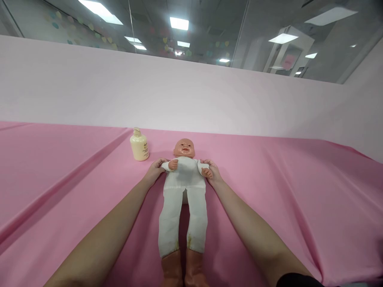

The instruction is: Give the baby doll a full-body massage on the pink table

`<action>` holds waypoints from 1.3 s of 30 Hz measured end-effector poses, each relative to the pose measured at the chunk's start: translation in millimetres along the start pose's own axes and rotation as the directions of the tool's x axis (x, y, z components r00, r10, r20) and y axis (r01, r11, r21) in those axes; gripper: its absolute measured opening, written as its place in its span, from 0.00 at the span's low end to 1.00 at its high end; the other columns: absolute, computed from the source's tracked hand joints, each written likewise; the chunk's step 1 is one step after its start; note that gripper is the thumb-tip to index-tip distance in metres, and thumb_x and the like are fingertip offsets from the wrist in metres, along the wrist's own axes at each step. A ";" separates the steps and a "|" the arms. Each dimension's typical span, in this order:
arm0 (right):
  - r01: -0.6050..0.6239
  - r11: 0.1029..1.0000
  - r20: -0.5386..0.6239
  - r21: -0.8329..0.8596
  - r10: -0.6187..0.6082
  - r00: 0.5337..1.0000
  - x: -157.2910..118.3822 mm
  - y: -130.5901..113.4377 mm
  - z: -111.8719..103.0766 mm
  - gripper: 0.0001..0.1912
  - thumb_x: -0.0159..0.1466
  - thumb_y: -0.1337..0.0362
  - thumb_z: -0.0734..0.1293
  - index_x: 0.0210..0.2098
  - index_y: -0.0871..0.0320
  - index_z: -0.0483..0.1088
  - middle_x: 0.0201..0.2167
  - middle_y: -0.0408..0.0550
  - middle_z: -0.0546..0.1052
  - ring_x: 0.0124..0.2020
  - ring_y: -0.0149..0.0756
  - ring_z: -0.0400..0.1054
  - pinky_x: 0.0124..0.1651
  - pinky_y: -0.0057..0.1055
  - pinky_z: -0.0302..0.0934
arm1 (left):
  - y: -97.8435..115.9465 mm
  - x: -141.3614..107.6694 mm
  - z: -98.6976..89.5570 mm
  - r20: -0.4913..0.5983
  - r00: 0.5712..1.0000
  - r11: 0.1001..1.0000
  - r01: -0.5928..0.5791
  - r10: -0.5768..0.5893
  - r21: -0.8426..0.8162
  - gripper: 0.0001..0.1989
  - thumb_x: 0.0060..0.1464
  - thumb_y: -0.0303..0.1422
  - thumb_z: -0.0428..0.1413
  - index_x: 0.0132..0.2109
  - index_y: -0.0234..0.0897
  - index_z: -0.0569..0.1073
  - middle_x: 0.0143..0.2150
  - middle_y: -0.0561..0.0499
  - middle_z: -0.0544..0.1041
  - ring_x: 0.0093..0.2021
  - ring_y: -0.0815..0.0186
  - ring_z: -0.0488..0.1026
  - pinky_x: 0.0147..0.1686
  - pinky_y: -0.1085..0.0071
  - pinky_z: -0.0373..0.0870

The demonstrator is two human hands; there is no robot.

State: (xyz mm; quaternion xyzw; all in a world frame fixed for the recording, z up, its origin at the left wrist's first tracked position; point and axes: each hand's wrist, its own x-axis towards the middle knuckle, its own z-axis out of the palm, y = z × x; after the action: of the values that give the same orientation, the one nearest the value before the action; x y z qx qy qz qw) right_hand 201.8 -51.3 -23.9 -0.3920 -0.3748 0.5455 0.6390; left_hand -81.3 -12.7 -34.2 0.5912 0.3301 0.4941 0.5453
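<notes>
A baby doll [185,175] in white cloth lies face up on a pink sheet, its head away from me and its brown feet at the lower edge. My left hand [155,169] grips the doll's bent arm on the left side, fingers round the white sleeve near the elbow. On the other side my right hand [213,173] holds the doll's other arm, its fingers partly hidden behind the sleeve. Both small doll hands rest over the chest sides. Yellowish stains mark the cloth at the ankles.
A cream pump bottle [139,146] stands upright left of the doll's head. The pink sheet [257,179] has long folds on both sides. Behind it rises a white wall [185,95] with glass panels above, showing ceiling lights.
</notes>
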 end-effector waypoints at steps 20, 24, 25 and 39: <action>0.099 0.994 -0.111 0.036 -0.094 0.989 6.1 14.5 0.4 0.19 0.53 0.59 0.71 0.44 0.56 0.68 0.36 0.45 0.77 0.36 0.40 0.72 0.38 0.35 0.67 | 6.1 -1.2 -0.5 -0.111 0.992 0.988 0.071 -0.055 0.139 0.27 0.47 0.45 0.62 0.51 0.36 0.70 0.44 0.43 0.78 0.41 0.55 0.76 0.39 0.62 0.71; 0.072 0.997 -0.118 0.020 -0.069 0.991 2.0 9.6 5.0 0.19 0.53 0.62 0.70 0.44 0.55 0.67 0.35 0.44 0.76 0.35 0.39 0.71 0.38 0.34 0.67 | 5.3 -0.1 -0.9 -0.112 0.994 0.976 0.042 -0.018 0.215 0.25 0.47 0.46 0.61 0.49 0.36 0.73 0.45 0.44 0.78 0.44 0.55 0.75 0.39 0.63 0.70; 0.070 0.997 -0.118 0.014 -0.067 0.991 0.5 7.8 6.3 0.19 0.53 0.62 0.71 0.44 0.55 0.66 0.36 0.44 0.76 0.37 0.39 0.72 0.39 0.35 0.68 | 5.1 0.0 -1.4 -0.122 0.992 0.969 0.039 -0.009 0.246 0.25 0.47 0.47 0.61 0.49 0.37 0.73 0.45 0.44 0.78 0.44 0.55 0.74 0.40 0.63 0.70; 0.082 0.996 -0.069 -0.039 -0.085 0.994 -6.0 1.6 9.7 0.21 0.54 0.63 0.72 0.47 0.54 0.71 0.43 0.45 0.76 0.46 0.43 0.70 0.48 0.38 0.67 | -5.2 4.3 -7.5 -0.280 0.959 0.977 0.088 -0.030 0.196 0.29 0.43 0.46 0.64 0.48 0.38 0.64 0.37 0.48 0.74 0.30 0.63 0.72 0.27 0.68 0.69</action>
State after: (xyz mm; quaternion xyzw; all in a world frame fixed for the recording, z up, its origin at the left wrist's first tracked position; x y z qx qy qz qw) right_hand 191.6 -56.2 -21.7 -0.4065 -0.3779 0.4973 0.6668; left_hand -86.4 -5.4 -38.9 0.5600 0.4700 0.5178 0.4443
